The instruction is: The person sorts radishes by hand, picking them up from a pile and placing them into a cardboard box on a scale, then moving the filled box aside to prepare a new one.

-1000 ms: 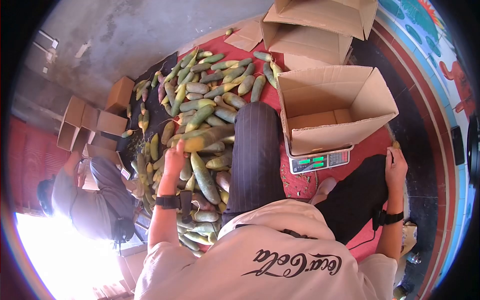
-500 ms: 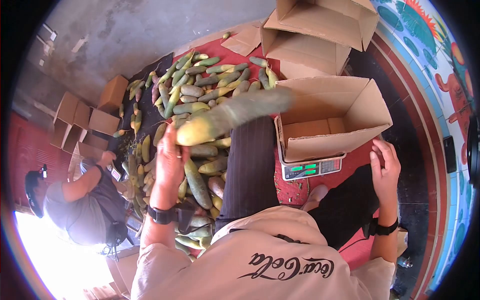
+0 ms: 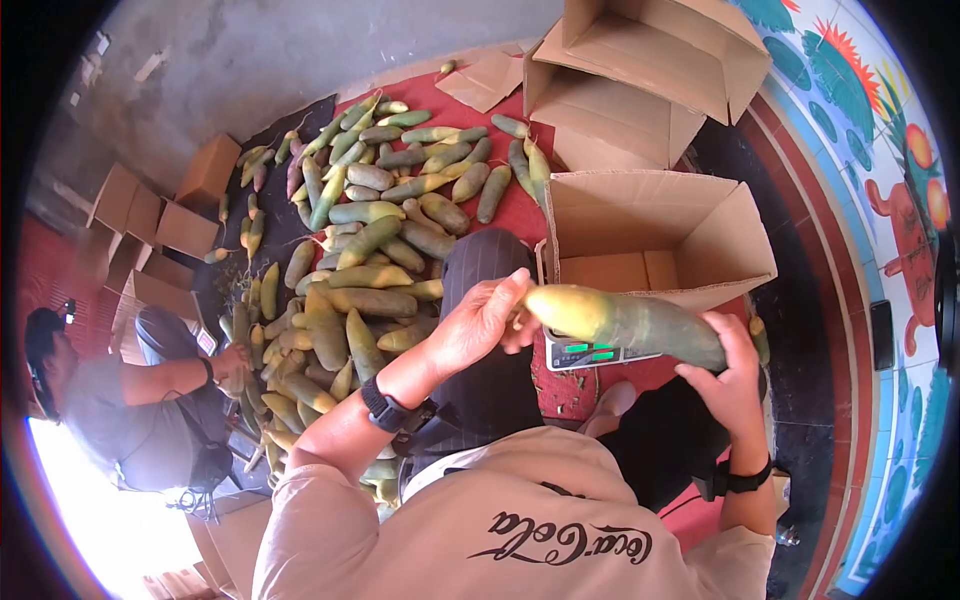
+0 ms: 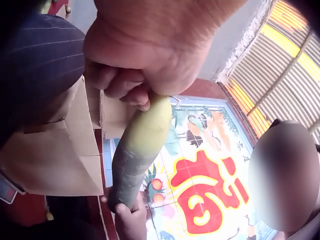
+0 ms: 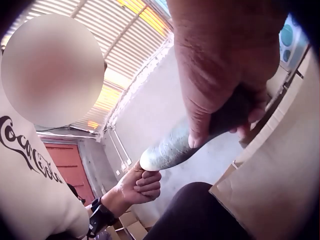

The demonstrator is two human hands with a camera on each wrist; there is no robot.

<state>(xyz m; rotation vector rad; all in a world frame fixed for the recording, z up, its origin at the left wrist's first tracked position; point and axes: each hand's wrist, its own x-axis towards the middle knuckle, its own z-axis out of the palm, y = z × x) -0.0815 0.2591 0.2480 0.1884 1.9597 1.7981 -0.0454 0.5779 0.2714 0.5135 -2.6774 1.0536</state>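
Both hands hold one long green radish [image 3: 640, 325], pale yellow at one end and dark green at the other, in front of the open cardboard box. My left hand [image 3: 488, 318] pinches the pale tip, its fingers curled in the left wrist view. Around the dark end curl the fingers and thumb of my right hand [image 3: 735, 390]; the right wrist view shows that thumb lying along the skin. Below the radish, the cardboard box [image 3: 655, 215] rests on a digital scale [image 3: 572, 355] with lit green figures, partly hidden by the radish.
A large heap of radishes [image 3: 370, 215] covers the red floor cloth to the left of my knee. More empty boxes [image 3: 620, 90] are stacked beyond the scale. Another person [image 3: 150, 400] sits at far left, near several small boxes [image 3: 190, 230]. A tiled wall [image 3: 905, 200] stands at right.
My left hand has lifted the radish from the heap and carried it right, across my knee. My right hand, earlier without the radish beside my right knee, has come in and grasped its dark end.
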